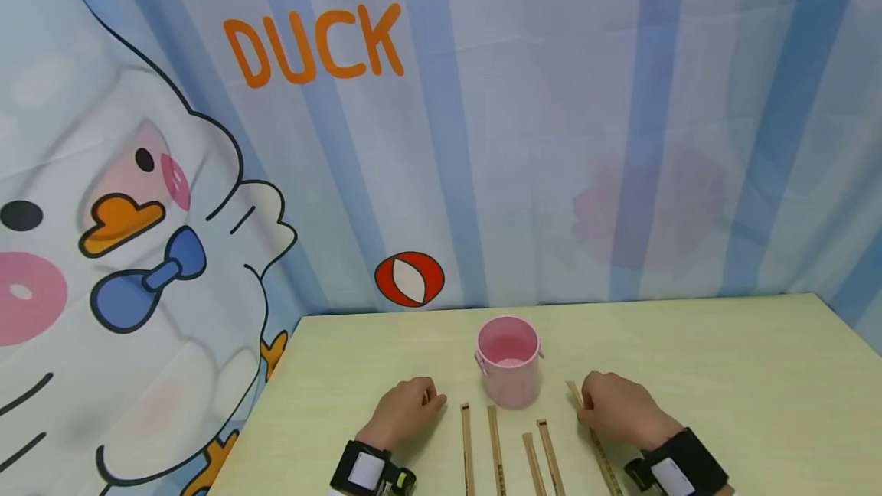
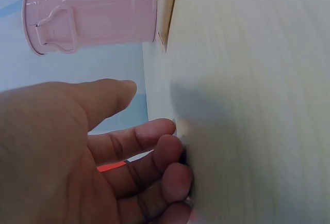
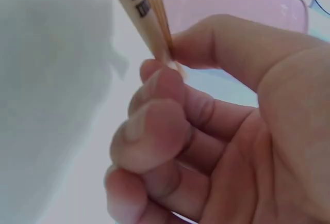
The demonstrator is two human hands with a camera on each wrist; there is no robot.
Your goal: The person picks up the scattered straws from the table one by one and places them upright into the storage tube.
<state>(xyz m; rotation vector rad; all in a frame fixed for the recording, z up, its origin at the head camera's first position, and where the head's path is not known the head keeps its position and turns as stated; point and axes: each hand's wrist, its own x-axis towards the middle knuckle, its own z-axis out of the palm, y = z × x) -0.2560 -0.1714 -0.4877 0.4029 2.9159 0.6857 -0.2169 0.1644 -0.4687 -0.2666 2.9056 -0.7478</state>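
Bucket (image 1: 513,390), pink and upright, stands on the pale tabletop (image 1: 765,373), and we take it as the centre of our clock, with 12 o'clock towards the curtain (image 1: 537,136). At about 4 o'clock we see the right hand (image 1: 623,408) gripping a slim tan stick (image 1: 606,467) between thumb and forefinger, near its far end; the right wrist view shows us dark print along it. At about 8 o'clock we find the left hand (image 1: 405,410) holding nothing, its fingers loosely bent and its thumb apart from them, low over the tabletop; whether its fingertips touch the wood we cannot tell.

Between the hands we count 4 loose sticks (image 1: 467,446) lying roughly side by side, fanned from 7 round to 5 o'clock, and the 2 nearest the right hand lie close together. Each wrist wears a black strap (image 1: 697,452). On the striped curtain we read orange lettering (image 1: 342,44), "DUCK", at 11 o'clock, with a red and white ball (image 1: 409,279) at 10
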